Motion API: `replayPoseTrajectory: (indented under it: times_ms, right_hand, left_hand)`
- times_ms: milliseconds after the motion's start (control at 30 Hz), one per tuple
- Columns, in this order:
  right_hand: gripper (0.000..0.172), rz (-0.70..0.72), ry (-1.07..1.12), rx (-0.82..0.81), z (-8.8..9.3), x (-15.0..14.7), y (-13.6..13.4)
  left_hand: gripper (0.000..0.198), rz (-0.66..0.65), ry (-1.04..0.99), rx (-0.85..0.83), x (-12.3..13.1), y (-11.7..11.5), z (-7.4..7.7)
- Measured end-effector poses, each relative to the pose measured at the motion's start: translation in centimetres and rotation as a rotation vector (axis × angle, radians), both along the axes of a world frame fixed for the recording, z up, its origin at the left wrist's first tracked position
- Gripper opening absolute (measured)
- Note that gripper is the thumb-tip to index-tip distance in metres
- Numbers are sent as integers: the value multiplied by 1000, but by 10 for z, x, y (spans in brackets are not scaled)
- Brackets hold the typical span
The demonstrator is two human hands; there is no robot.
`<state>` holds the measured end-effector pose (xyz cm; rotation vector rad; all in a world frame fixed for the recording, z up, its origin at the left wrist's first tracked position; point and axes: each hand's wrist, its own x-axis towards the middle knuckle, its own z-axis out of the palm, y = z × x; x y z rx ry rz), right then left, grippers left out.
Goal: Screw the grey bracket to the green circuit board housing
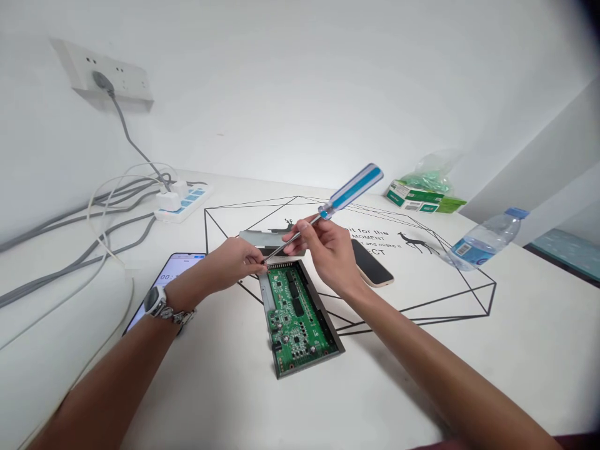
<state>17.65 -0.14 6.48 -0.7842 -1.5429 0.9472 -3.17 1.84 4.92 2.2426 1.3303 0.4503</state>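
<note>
Head view: R hand [330,256] holds 1 blue-and-white screwdriver [350,192], fingers [304,230] pinched tight on the shaft just below the handle, handle pointing up. L hand [229,262] is just left of the tip, fingers [250,265] curled narrow by the edge of 1 grey metal plate [250,239]; can't tell if they grip the plate or the shaft. 1 green circuit board [295,309] in 1 grey metal tray [264,294] lies on the white surface [225,387] just below both hands, tip right above its top edge. 2 phones: 1 [175,265] under L wrist, 1 [370,262] right of the board.
</note>
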Motion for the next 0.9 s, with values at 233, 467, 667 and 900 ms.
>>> replayPoseTrajectory:
  times_ms: [233, 467, 667, 900]
  right_hand:
    - [36, 17, -265, 77, 22, -15, 2]
    - [35, -41, -336, 167, 18, -26, 7]
    - [35, -63, -299, 179, 14, -22, 13]
    - [36, -87, -365, 185, 2, -18, 24]
  left_hand:
    - [25, -16, 110, 106, 5, -2, 1]
    - [29, -13, 123, 169, 5, -3, -2]
    - [22, -4, 65, 153, 6, -1, -6]
    - [19, -12, -117, 207, 13, 1, -14]
